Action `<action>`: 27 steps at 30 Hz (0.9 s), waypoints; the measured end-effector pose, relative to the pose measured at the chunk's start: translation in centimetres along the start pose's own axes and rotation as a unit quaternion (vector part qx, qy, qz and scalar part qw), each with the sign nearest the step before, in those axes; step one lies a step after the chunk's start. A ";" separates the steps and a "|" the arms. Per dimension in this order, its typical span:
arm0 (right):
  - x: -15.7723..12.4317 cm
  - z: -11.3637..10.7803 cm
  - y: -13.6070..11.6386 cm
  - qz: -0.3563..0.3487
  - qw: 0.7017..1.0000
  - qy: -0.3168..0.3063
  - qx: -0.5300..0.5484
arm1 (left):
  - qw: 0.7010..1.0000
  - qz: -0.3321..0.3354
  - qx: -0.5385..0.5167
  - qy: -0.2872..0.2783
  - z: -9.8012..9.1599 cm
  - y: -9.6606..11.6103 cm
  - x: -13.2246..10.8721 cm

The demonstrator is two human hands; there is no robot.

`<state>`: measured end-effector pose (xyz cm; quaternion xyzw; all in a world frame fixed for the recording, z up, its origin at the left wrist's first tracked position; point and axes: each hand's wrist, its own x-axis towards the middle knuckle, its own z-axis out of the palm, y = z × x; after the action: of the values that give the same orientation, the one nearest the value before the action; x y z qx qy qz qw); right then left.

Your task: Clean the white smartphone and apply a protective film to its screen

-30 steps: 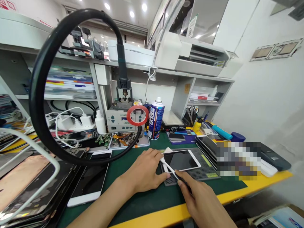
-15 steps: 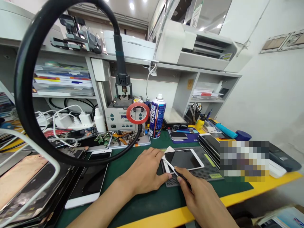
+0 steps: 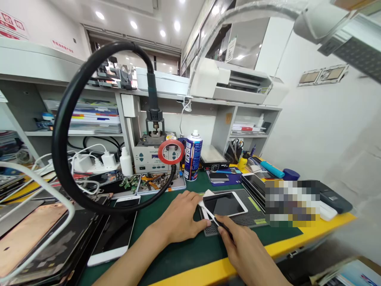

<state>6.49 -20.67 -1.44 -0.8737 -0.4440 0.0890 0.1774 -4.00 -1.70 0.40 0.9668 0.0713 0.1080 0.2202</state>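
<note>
A white-framed tablet (image 3: 228, 204) with a dark screen lies on a grey textured mat (image 3: 242, 221). My left hand (image 3: 183, 214) is curled around the tablet's left end, fingers at its far corner and thumb at the near one. In my right hand (image 3: 239, 238) is a slim tool (image 3: 213, 216) with a dark handle and a white front part. That white part slants across the tablet's left side toward my left fingertips. A white piece (image 3: 208, 193) shows beyond the tablet's far left corner; its kind I cannot tell.
A black looped hose (image 3: 61, 119) arches up on the left. Behind stand a spray can (image 3: 193, 155) and a trays-and-parts area with a metal tray (image 3: 178, 183). Left lies a large white phone (image 3: 116, 230); stacked dark panels (image 3: 253, 188) sit right of the mat.
The view has tilted up and shifted, so the bench looks smaller and more ceiling shows. Both hands, the tool and the tablet keep nearly the same places relative to each other.
</note>
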 end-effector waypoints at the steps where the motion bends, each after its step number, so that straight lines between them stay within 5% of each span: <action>1: -0.3 0.0 -0.1 -0.002 1.000 0.001 -0.003 | 1.000 0.001 0.002 0.001 0.0 0.0 0.0; 14: -2.8 -0.7 1.0 0.006 0.999 -0.032 -0.020 | 0.999 0.034 0.025 0.025 0.5 -0.4 0.1; 27: -1.4 -0.6 0.9 -0.015 0.999 -0.023 -0.021 | 0.998 0.039 0.035 0.031 0.9 -0.7 0.0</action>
<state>6.50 -22.44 -1.25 -0.8683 -0.4629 0.0972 0.1496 -3.81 -1.43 -0.65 0.9721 0.0441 0.1440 0.1798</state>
